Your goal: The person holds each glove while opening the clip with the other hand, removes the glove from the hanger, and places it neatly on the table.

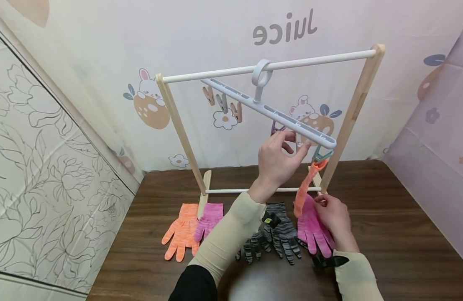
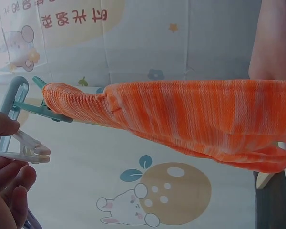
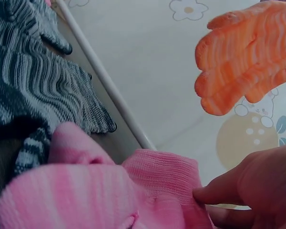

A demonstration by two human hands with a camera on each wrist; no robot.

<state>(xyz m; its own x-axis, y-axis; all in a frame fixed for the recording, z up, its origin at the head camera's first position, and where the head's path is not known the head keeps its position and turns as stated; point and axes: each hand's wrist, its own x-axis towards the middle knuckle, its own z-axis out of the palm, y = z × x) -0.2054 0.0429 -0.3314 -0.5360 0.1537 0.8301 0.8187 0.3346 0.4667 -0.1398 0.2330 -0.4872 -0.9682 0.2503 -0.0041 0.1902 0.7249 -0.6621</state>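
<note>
Nearest, on the brown table (image 1: 385, 234): right hand (image 1: 334, 219) pinching the cuff of a pink glove (image 1: 314, 234) lying flat beside a grey striped pair (image 1: 276, 240), fingers closed on the knit edge in the right wrist view. Further left on the table, an orange glove (image 1: 180, 236) and a second pink glove (image 1: 208, 219), both untouched at the foot of the wooden rack (image 1: 178, 125). Higher up, left hand (image 1: 278, 161) raised to the white clip hanger (image 1: 270, 110), thumb and fingertips squeezing a pale clip (image 2: 26, 148) under its bar. Just beside it, one hanging orange glove (image 1: 304, 190) already held by its cuff in a teal clip (image 1: 321, 155). Judging by this: one glove hung, five left on the table, the pink one next in hand. No containers in view; only the hanger holding anything, and several of its far clips (image 1: 223, 104) hanging bare.
</note>
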